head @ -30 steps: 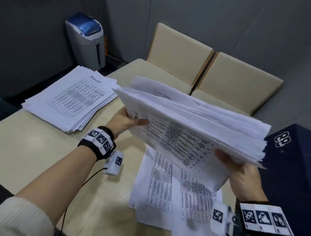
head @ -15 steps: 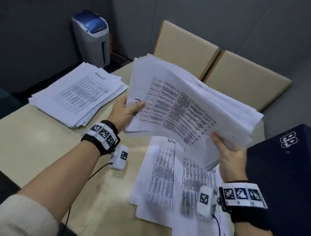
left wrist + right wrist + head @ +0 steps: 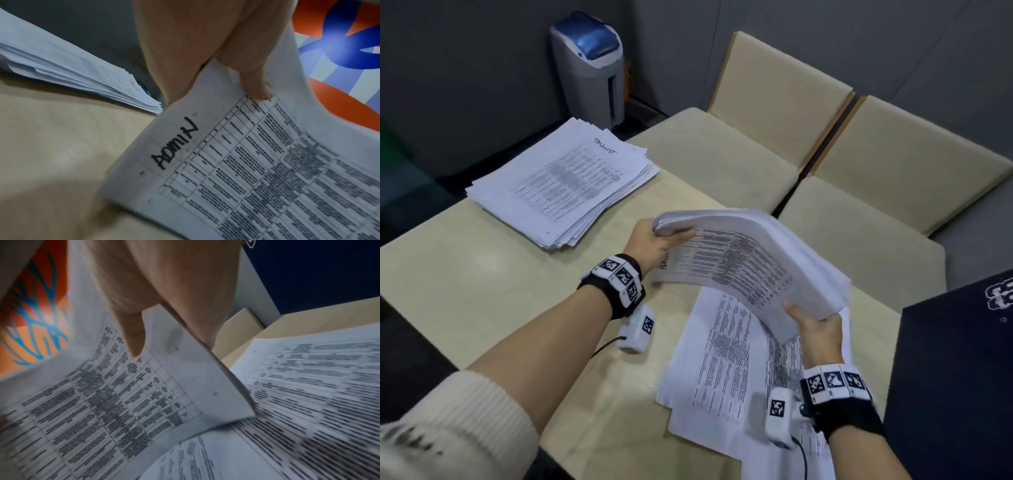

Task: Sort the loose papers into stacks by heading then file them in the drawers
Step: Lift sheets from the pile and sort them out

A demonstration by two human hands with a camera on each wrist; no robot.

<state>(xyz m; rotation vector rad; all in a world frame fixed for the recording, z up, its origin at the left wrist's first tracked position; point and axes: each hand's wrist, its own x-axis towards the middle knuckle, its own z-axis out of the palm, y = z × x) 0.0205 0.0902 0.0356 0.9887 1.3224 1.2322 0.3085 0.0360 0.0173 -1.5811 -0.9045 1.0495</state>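
A thick stack of printed sheets (image 3: 750, 260) hangs above the beige table (image 3: 482, 291), its top page headed "ADMIN" (image 3: 174, 144). My left hand (image 3: 654, 240) grips its top-left end, thumb on the front page (image 3: 257, 87). My right hand (image 3: 815, 329) grips the lower right corner, thumb on the page (image 3: 133, 340). Loose printed sheets (image 3: 726, 363) lie on the table under the held stack. A second stack headed "TASKLIST" (image 3: 565, 181) rests at the table's far left.
A dark navy box (image 3: 955, 377) stands at the right edge of the table. Two beige cushioned seats (image 3: 808, 154) stand beyond the table. A grey bin with a blue lid (image 3: 589, 68) is on the floor at the back left.
The held stack has come down from a raised, tilted position and been squared up into a tighter bundle, closer over the loose sheets. Both hands keep their grip.
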